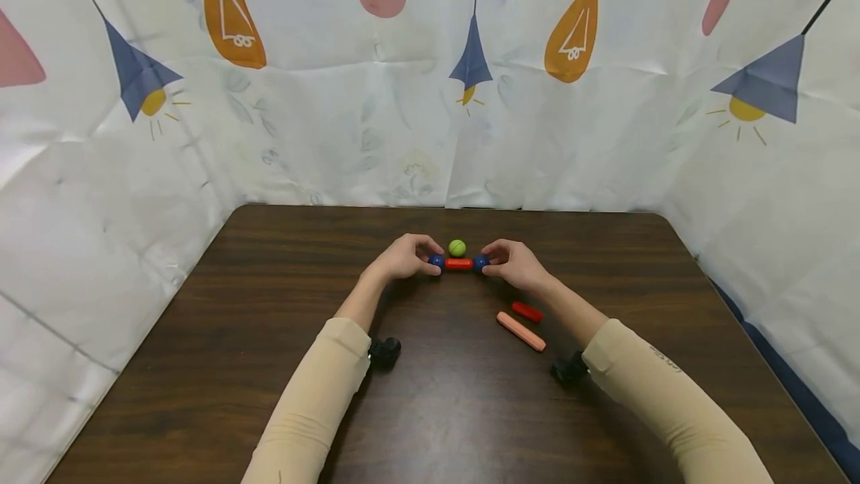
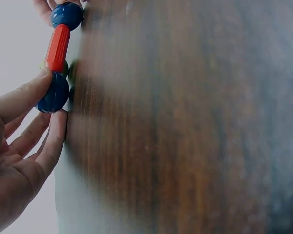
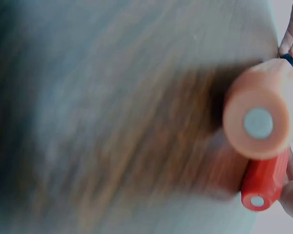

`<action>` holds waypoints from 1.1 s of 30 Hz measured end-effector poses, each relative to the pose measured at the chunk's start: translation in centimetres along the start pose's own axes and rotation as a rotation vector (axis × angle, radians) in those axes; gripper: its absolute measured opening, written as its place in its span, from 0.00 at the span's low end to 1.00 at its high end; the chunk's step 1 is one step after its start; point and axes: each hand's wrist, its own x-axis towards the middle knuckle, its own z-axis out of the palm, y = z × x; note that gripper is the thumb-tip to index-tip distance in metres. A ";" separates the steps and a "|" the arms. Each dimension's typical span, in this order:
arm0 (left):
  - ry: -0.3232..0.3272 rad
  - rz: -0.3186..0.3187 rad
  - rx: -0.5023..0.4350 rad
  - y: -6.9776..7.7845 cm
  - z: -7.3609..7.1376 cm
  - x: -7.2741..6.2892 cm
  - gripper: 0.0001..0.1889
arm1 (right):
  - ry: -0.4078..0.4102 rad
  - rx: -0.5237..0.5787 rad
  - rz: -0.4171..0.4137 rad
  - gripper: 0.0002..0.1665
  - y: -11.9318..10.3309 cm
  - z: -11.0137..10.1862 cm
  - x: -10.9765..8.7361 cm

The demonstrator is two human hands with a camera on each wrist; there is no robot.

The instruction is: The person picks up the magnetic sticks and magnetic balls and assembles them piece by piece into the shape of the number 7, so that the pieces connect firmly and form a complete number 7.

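Toward the far side of the table, my left hand [image 1: 405, 255] pinches a blue ball [image 1: 437, 261] between thumb and fingers. My right hand [image 1: 516, 264] pinches a second blue ball [image 1: 480, 263]. A short red rod [image 1: 460, 264] spans the two balls in one line, its ends against them. The left wrist view shows the ridged red rod [image 2: 57, 48] with the near ball [image 2: 55, 95] under my thumb. Just behind the rod sits a green ball [image 1: 457, 248], mostly hidden in the left wrist view.
A peach rod [image 1: 521, 332] and another red rod [image 1: 527, 311] lie on the dark wood table [image 1: 443, 409], near my right forearm. Pale round discs show in their ends in the right wrist view. A printed white curtain [image 1: 376, 133] hangs beyond the table's back edge.
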 end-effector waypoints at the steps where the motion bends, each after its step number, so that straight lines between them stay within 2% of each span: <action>1: -0.002 -0.001 -0.006 0.0 0.0 0.0 0.16 | -0.004 -0.011 -0.007 0.21 0.0 -0.1 -0.1; 11: 0.002 0.010 -0.053 0.0 -0.1 -0.1 0.16 | -0.028 -0.147 -0.096 0.20 0.2 -1.5 -1.6; 15: 0.002 0.007 -0.066 -0.1 0.0 -0.1 0.16 | -0.029 -0.154 -0.119 0.20 0.2 -1.9 -2.8; 21: 0.007 -0.001 -0.076 -0.1 0.1 -0.3 0.16 | -0.017 -0.154 -0.131 0.22 0.4 -2.9 -4.3; 33: 0.001 -0.013 -0.100 -0.3 0.2 -0.2 0.16 | -0.099 -0.250 -0.143 0.19 1.1 -4.6 -6.6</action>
